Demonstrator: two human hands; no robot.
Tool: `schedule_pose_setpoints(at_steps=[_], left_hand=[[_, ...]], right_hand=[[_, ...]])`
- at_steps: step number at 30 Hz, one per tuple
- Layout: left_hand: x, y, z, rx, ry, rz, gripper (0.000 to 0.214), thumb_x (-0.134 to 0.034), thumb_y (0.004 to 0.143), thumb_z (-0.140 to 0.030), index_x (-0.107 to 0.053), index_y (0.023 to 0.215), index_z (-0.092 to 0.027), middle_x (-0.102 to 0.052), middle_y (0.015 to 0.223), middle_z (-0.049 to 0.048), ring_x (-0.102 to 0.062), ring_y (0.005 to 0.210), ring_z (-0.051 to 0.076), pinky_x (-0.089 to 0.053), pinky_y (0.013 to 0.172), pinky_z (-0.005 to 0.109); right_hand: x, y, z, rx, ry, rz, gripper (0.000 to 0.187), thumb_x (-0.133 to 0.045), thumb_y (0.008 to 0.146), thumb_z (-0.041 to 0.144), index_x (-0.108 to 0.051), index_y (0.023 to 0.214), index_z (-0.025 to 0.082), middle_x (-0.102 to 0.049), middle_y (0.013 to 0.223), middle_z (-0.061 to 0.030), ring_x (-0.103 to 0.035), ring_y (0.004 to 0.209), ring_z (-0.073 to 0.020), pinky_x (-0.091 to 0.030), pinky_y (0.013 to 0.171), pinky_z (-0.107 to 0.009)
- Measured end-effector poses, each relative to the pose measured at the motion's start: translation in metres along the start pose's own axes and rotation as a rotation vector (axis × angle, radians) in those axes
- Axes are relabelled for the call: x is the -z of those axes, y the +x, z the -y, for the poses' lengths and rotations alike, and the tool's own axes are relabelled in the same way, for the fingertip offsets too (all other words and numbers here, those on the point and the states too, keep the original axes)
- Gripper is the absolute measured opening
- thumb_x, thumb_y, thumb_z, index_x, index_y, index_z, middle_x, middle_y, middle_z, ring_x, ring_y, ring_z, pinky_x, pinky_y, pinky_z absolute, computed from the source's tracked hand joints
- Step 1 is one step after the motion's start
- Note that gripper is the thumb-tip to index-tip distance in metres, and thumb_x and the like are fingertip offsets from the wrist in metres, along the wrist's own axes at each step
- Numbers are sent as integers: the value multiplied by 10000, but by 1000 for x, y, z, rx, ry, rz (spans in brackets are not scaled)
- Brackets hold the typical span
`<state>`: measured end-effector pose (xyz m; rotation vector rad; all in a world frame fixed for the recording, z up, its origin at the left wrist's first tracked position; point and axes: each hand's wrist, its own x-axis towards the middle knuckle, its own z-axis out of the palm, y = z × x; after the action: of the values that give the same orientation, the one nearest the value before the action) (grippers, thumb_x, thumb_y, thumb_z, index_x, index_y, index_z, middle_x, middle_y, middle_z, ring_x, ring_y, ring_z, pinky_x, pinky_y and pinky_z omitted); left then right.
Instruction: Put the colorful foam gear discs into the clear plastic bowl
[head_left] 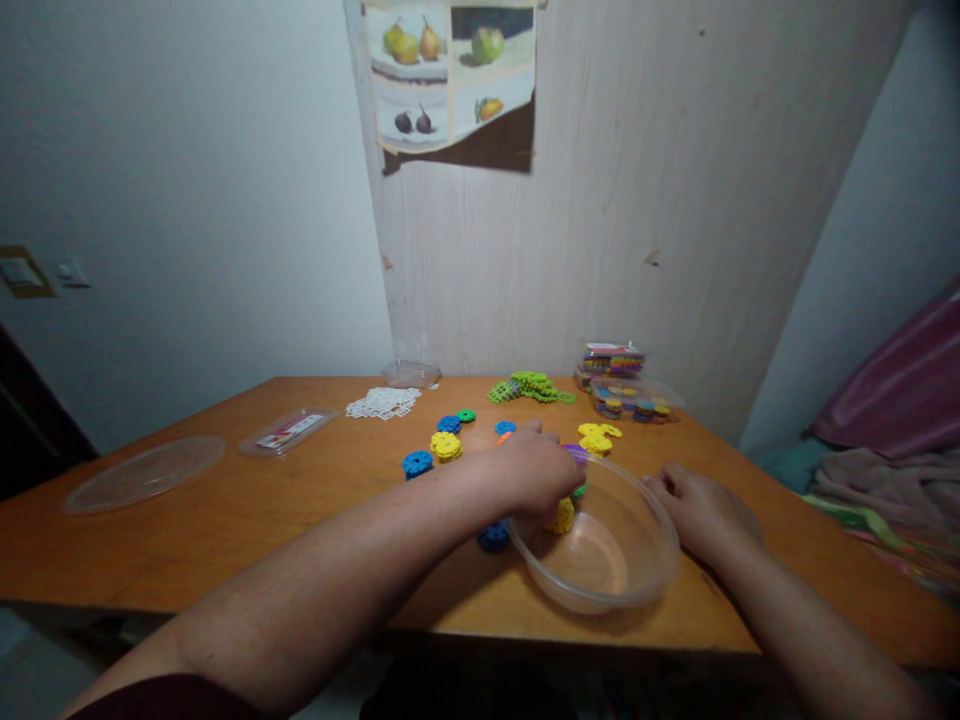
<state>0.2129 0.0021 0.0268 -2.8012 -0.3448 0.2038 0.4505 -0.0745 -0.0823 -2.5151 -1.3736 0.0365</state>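
Observation:
A clear plastic bowl (600,590) sits near the front edge of the wooden table (225,520). My left hand (536,470) hovers over the bowl's left rim, fingers curled round coloured disc pieces; a yellow disc (561,516), a purple one and a green one show beneath it. My right hand (701,510) rests against the bowl's right rim with its fingers curled. Loose discs lie close by: blue (417,463), yellow (445,446), another blue (493,537) under my left wrist, and yellow ones (598,438) behind the bowl.
A green disc chain (531,388) and white pieces (382,403) lie further back. Two clear boxes of coloured discs (622,385) stand at the back right. A clear lid (142,472), a small flat box (289,430) and a clear dish (410,373) are on the left. Bedding (885,450) lies to the right.

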Motion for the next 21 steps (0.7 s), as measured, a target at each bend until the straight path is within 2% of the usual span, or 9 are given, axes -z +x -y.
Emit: schedule_pose_setpoints(at_steps=[6, 10, 13, 16, 18, 21], left_hand=[[-7, 2, 1, 2, -16, -28, 152, -739, 721, -215, -712, 870, -221, -742, 920, 92, -632, 886, 287, -414, 802, 428], [-1, -12, 5, 25, -102, -89, 165, -707, 772, -303, -692, 916, -224, -724, 883, 73, -616, 867, 266, -411, 773, 394], [7, -37, 11, 94, -216, -193, 120, -628, 840, -276, -681, 934, -223, -698, 877, 64, -598, 868, 233, -405, 764, 355], [9, -73, 19, 171, -357, -271, 131, -542, 892, -222, -663, 939, -203, -679, 908, 63, -578, 871, 210, -408, 762, 331], [3, -98, 24, 255, -458, -303, 134, -519, 906, -225, -650, 906, -199, -662, 895, 56, -566, 840, 196, -413, 746, 321], [-19, -135, 29, 414, -582, -350, 133, -519, 907, -252, -640, 916, -198, -645, 891, 47, -554, 818, 184, -420, 735, 312]], right_hand=[[1, -1, 0, -10, 1, -17, 450, -344, 916, 587, -623, 793, 256, -710, 830, -78, -635, 730, -237, -306, 539, -307], [2, -1, 1, -8, -3, 2, 456, -334, 919, 600, -593, 776, 253, -708, 829, -75, -645, 750, -244, -317, 547, -307], [1, -1, 0, 8, 20, -5, 442, -349, 918, 588, -582, 758, 248, -706, 809, -77, -648, 755, -250, -326, 549, -308], [0, 0, -1, 17, 49, -15, 427, -368, 915, 570, -591, 749, 247, -710, 809, -81, -653, 772, -259, -339, 555, -308], [-1, 0, -3, 19, 52, -18, 426, -373, 914, 573, -596, 751, 249, -710, 799, -80, -654, 762, -263, -344, 559, -311], [-4, 1, -6, 33, 52, -19, 429, -374, 920, 571, -601, 744, 252, -718, 802, -86, -655, 732, -260, -355, 566, -312]])
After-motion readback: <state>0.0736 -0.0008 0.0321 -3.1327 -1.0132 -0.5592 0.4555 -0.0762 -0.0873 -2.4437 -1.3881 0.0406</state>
